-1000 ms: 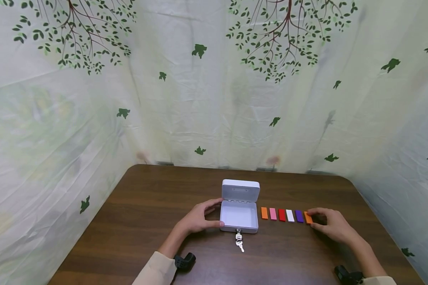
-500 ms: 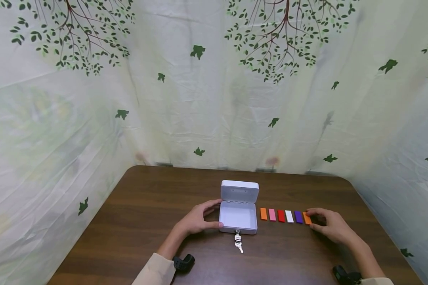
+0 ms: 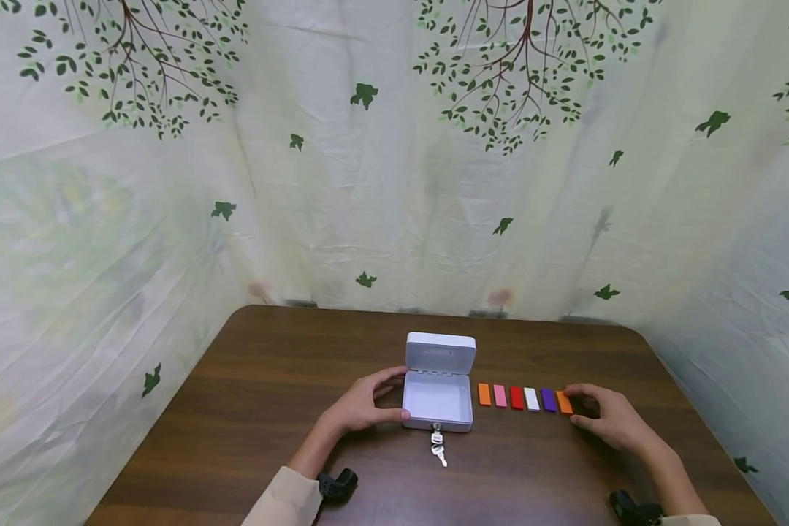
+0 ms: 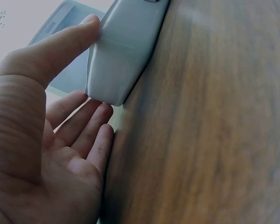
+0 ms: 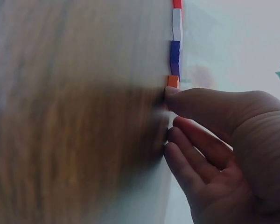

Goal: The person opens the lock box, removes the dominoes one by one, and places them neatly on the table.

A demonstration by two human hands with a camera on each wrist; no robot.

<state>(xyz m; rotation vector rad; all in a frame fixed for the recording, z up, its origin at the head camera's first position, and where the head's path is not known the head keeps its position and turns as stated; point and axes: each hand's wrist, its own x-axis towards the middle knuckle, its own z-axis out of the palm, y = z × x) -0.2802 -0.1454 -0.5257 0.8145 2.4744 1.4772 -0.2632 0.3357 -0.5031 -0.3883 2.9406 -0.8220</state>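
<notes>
A small white cash box (image 3: 437,400) stands with its lid (image 3: 441,353) raised, and its inside shows bare. From its front lock hang keys (image 3: 438,446). My left hand (image 3: 367,400) rests against the box's left side, thumb at the front corner and fingers toward the back; the left wrist view shows those fingers nearly straight. To the right runs a row of small flat blocks: orange (image 3: 483,394), pink (image 3: 500,396), red (image 3: 516,398), white (image 3: 531,399), purple (image 3: 549,399) and a second orange block (image 3: 564,402). At the row's right end, my right hand (image 3: 610,415) pinches that second orange block between thumb and index finger.
Everything stands on a brown wooden table (image 3: 289,351) with rounded far corners. Behind and beside it hangs a pale curtain (image 3: 394,183) printed with leaves and branches. Black wrist cameras sit on the left wrist (image 3: 338,485) and right wrist (image 3: 634,508).
</notes>
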